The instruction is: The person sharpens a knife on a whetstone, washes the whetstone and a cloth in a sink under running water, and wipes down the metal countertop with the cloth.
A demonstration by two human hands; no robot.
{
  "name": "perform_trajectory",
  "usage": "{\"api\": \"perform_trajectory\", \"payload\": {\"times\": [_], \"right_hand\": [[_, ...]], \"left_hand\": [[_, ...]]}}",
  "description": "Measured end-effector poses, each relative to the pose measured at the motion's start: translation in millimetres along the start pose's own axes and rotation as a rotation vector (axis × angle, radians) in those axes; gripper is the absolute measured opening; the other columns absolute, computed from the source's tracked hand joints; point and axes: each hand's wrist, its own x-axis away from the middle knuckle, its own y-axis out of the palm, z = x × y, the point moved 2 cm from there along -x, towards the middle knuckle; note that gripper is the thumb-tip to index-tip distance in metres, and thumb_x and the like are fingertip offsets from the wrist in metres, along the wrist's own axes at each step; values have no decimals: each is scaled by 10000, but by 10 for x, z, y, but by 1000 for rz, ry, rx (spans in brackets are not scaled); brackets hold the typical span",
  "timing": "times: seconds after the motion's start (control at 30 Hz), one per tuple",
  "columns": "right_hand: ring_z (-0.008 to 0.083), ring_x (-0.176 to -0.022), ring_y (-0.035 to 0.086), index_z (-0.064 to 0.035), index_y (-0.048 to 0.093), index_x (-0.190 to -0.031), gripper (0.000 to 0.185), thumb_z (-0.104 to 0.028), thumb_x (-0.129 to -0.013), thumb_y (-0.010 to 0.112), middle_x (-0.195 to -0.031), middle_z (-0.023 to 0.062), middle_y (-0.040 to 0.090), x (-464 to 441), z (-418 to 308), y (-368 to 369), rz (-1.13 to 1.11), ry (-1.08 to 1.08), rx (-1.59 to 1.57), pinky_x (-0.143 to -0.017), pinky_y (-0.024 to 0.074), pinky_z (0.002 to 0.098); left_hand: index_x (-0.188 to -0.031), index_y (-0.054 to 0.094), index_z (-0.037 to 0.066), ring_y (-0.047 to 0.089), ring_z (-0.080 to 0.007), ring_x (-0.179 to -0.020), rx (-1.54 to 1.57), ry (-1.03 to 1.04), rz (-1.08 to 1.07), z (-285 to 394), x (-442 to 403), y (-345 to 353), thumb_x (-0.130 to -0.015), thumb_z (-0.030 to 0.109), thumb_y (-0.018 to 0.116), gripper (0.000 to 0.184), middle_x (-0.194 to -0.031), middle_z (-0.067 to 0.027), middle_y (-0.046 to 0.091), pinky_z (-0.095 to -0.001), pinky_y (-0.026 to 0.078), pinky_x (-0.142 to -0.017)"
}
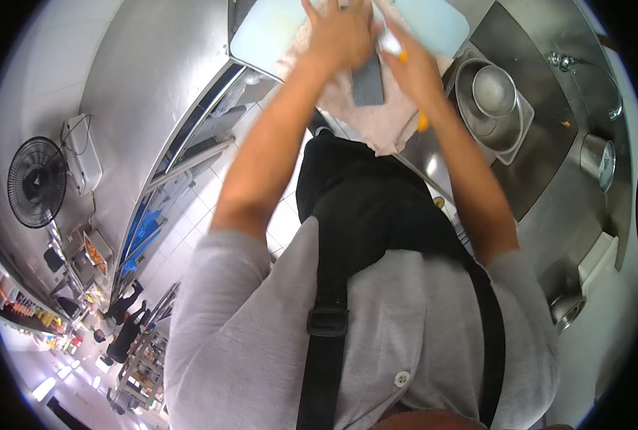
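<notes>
A dark grey sharpening stone [367, 84] lies on a pinkish cloth [390, 127], which is spread over a pale blue cutting board [265, 32] and hangs past its near edge. My left hand [342, 36] is over the far part of the stone with its fingers spread; whether they touch the stone or a blade is hard to make out. To the right of the stone, my right hand [415, 72], blurred, is closed around the yellow handle of a knife [423, 122]. The bright blade is smeared and partly hidden between the hands.
At right, a sink holds a metal tray with a steel bowl [494, 92]; a tap [562, 61] is beyond. A metal pot [597, 162] stands farther right. A steel counter [147, 64] and a black fan [37, 182] are at left. People [122, 326] are in the background.
</notes>
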Motion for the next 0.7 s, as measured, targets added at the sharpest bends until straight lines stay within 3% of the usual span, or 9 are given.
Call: {"api": "perform_trajectory", "payload": {"times": [0.03, 0.13, 0.2, 0.33, 0.37, 0.4, 0.57, 0.67, 0.7], "right_hand": [[384, -993, 719, -200, 543, -1498, 599, -222, -927, 722, -1190, 230, 711, 316, -52, -122, 60, -134, -44, -875, 554, 422], [390, -1119, 691, -150, 526, -1509, 618, -148, -923, 721, -1307, 230, 666, 1078, -305, -524, -208, 257, -129, -920, 537, 393], [392, -1145, 681, -141, 520, -1513, 624, -141, -922, 720, -1323, 222, 660, 1307, -358, -638, -206, 249, -113, -926, 530, 388], [447, -1146, 639, -182, 521, -1507, 617, -227, -924, 720, -1313, 238, 651, 279, -239, -399, -185, 113, -11, -947, 526, 440], [455, -1164, 623, -195, 519, -1508, 617, -257, -927, 718, -1328, 241, 641, 59, -206, -313, -215, 151, 19, -962, 520, 447], [450, -1172, 622, -202, 518, -1509, 615, -268, -930, 715, -1333, 241, 638, 29, -143, -270, -200, 143, 13, -969, 518, 444], [373, -1238, 638, -152, 491, -1534, 613, -258, -961, 681, -1403, 211, 618, 846, -184, -389, -174, 39, -105, -1017, 500, 410], [342, -1279, 626, -130, 471, -1548, 611, -217, -974, 661, -1445, 194, 597, 1325, -334, -720, -370, 328, -143, -1037, 489, 397], [338, -1282, 625, -135, 469, -1550, 610, -214, -976, 658, -1449, 195, 593, 1356, -251, -744, -346, 255, -124, -1035, 489, 398]], "left_hand": [[-1532, 481, 138, 287, -422, -1520, -46, 28, 89, 157, 281, 100, -1068, 467, 424, 571, -1634, -36, 408, -843, 144, -1098], [-1519, 504, 119, 281, -432, -1525, 137, 88, -19, 640, 1134, -110, -1048, 470, 474, 587, -1622, -51, 425, -822, 151, -1110], [-1514, 502, 98, 286, -425, -1523, 181, 117, -23, 716, 1248, -147, -1052, 476, 465, 599, -1624, -46, 423, -817, 157, -1113], [-1506, 506, 84, 258, -406, -1535, -25, 79, 139, 218, 444, 32, -1060, 472, 446, 594, -1621, -32, 426, -814, 144, -1123], [-1493, 476, 15, 274, -488, -1505, 108, 64, 181, 43, 217, 39, -1056, 386, 418, 576, -1559, -146, 490, -805, 158, -1125], [-1491, 478, 14, 277, -479, -1508, 165, 15, -6, -36, 70, -210, -1064, 396, 407, 578, -1575, -148, 469, -799, 144, -1133], [-1504, 509, 75, 247, -405, -1540, 120, 32, 54, 463, 891, -31, -1056, 465, 459, 596, -1609, -57, 440, -806, 134, -1134], [-1498, 519, 69, 247, -409, -1540, 230, 77, -70, 781, 1387, -276, -1052, 454, 474, 590, -1605, -77, 443, -803, 128, -1138], [-1493, 530, 84, 246, -407, -1540, 232, 100, -94, 766, 1367, -306, -1048, 452, 483, 580, -1603, -69, 447, -807, 143, -1132]]}}
